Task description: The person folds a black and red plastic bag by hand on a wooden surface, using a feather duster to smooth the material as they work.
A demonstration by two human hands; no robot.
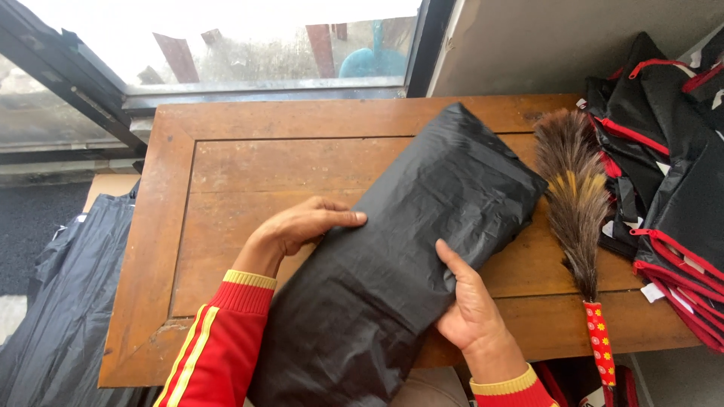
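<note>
A long black plastic bag (422, 226), wrapped around something flat, lies slantwise across the wooden table (249, 158), its lower end hanging over the near edge. My left hand (302, 226) rests against the bag's left edge, fingers flat and pointing right. My right hand (471, 301) grips the bag's right edge near the table front, thumb on top. Both sleeves are red with yellow cuffs.
A feather duster (577, 196) with a red flowered handle lies right of the bag. Black bags with red trim (671, 173) are piled at the far right. Another black plastic bag (68, 301) hangs left of the table. A window sits behind the table.
</note>
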